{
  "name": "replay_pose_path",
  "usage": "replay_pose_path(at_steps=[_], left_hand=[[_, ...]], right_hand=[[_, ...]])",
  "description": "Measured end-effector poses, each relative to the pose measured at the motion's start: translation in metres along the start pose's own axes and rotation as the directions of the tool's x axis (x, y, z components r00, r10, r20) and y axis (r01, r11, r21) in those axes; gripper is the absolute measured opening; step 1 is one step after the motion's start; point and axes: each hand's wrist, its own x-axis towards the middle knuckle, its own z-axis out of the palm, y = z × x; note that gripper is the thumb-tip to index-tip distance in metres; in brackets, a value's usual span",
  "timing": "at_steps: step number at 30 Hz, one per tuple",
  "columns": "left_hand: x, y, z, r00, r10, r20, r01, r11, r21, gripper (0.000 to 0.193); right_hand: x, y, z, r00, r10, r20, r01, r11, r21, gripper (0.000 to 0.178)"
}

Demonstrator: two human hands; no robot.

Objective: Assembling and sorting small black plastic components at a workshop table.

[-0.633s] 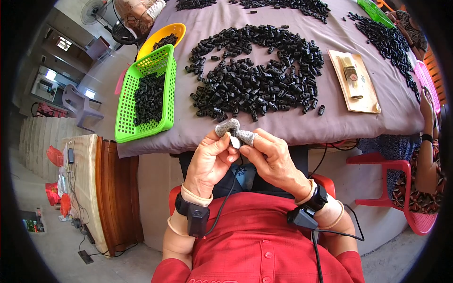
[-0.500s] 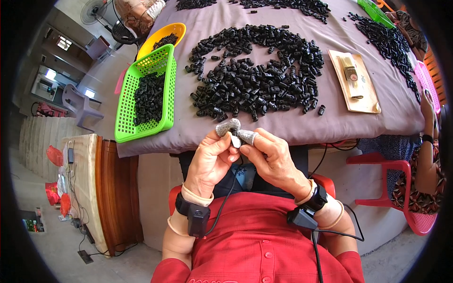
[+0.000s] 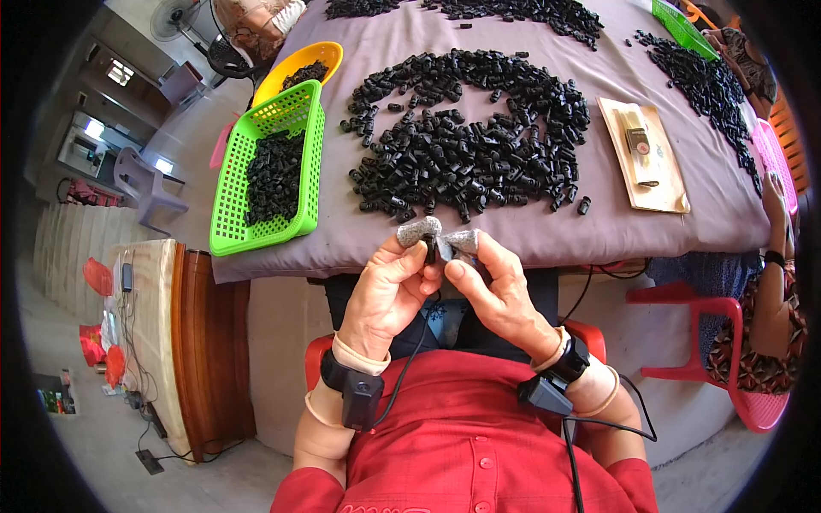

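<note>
My left hand (image 3: 389, 282) is closed, thumb and fingers pinching a small black cylindrical part (image 3: 431, 250) just in front of the table edge. Grey fabric covers wrap its index fingertip and that of my right hand (image 3: 505, 286). The right thumb stands apart from the right index finger, close beside the part; whether those fingers touch it is hard to see. Past my hands, a large heap of similar black parts (image 3: 470, 154) is spread on the cloth-covered table (image 3: 342, 248).
Left of the heap stand a green basket (image 3: 312, 179) and a yellow bowl (image 3: 333, 64), both holding black parts. A brown envelope with a small packet (image 3: 676, 184) lies to the right. A co-worker's arm (image 3: 776, 291) and a red chair (image 3: 676, 295) are at the right. Cables hang from my wrist devices.
My right thumb has moved away from the index finger, loosening its pinch. The black part shows more clearly in my left fingers. The view has shifted slightly.
</note>
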Motion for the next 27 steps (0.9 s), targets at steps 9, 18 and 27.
replay_pose_path(at_steps=[9, 18, 27], left_hand=[[0.001, -0.013, 0.003, 1.0, -0.011, 0.018, 0.01, 0.997, 0.075, 0.023], [-0.008, -0.006, -0.003, 0.996, -0.024, 0.082, 0.021, 0.999, 0.042, 0.02], [-0.023, 0.149, -0.034, 0.804, 0.558, -0.206, -0.421, 0.779, 0.465, 0.021]], right_hand=[[0.004, -0.006, 0.0, 0.935, 0.355, 0.01, -0.311, 0.807, 0.503, 0.014], [-0.001, -0.01, 0.002, 0.879, 0.459, 0.13, -0.465, 0.763, 0.449, 0.012], [0.002, -0.006, -0.003, 0.853, 0.515, 0.09, -0.504, 0.764, 0.402, 0.015]])
